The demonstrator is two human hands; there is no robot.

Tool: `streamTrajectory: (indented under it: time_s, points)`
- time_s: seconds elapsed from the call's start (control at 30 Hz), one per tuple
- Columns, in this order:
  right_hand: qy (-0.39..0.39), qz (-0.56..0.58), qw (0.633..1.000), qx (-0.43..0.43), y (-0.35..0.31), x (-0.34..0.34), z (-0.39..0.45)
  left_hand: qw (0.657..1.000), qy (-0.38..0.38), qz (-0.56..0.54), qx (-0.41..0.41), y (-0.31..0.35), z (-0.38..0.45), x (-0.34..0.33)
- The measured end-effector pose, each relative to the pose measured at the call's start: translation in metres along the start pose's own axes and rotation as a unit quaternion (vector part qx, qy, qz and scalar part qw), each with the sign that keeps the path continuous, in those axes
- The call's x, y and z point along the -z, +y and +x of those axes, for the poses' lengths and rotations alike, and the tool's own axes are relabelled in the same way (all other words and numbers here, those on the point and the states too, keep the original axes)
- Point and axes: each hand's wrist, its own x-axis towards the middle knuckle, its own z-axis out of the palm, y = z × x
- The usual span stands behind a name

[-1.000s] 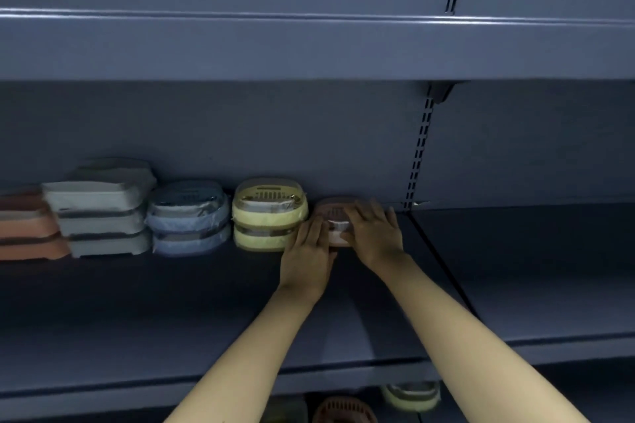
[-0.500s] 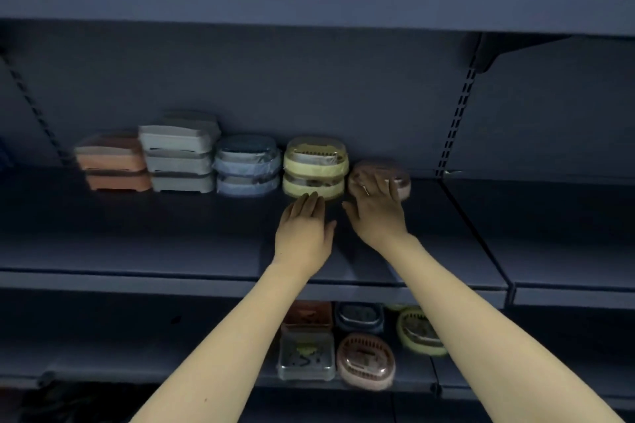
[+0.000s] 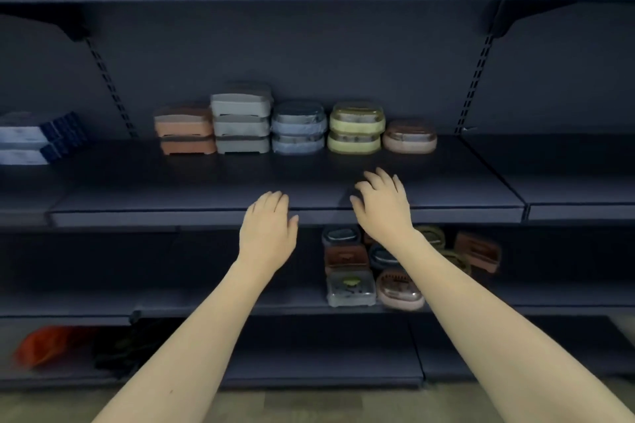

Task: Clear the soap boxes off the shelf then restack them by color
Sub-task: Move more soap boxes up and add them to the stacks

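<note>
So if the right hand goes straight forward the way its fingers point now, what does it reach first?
Probably the pink soap box at the row's right end; the right hand points up-shelf toward it over bare shelf, though depth is unclear.

Soap boxes stood in a row at the back of the shelf (image 3: 206,182): orange stack (image 3: 184,130), grey stack (image 3: 241,122), blue stack (image 3: 298,127), yellow stack (image 3: 355,127), one pink box (image 3: 409,136). More loose boxes (image 3: 374,268) lay jumbled on the lower shelf.

Dark grey metal shelving (image 3: 309,203) with slotted uprights (image 3: 476,79) and a matching back panel (image 3: 309,51). Dim light. Pale floor (image 3: 309,405) below. Orange bag (image 3: 44,347) on bottom shelf, left.
</note>
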Motion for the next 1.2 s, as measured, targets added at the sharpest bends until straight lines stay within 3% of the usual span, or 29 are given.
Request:
streamTrajectory:
  time_s: [0.17,0.3,0.57,0.97,1.2]
  points:
    - [-0.007,0.007,1.000,-0.013,-0.035,0.008,-0.044,1.000,-0.020,-0.001,0.019,-0.027,-0.046,0.024]
    - [0.000,-0.004,1.000,0.002,-0.050,0.006,-0.076,0.999,0.014,-0.040,-0.005,-0.030,-0.074,0.030]
    - [-0.023,-0.019,0.999,-0.011,-0.041,-0.010,-0.125,0.996,-0.054,-0.072,-0.030,0.000,-0.096,0.008]
    - [-0.131,0.001,0.991,-0.040,0.065,-0.052,-0.154,0.974,-0.215,-0.057,-0.031,0.077,-0.082,-0.083]
    - [-0.216,0.008,0.976,-0.007,0.141,-0.105,-0.147,0.966,-0.256,-0.025,-0.006,0.112,-0.064,-0.169]
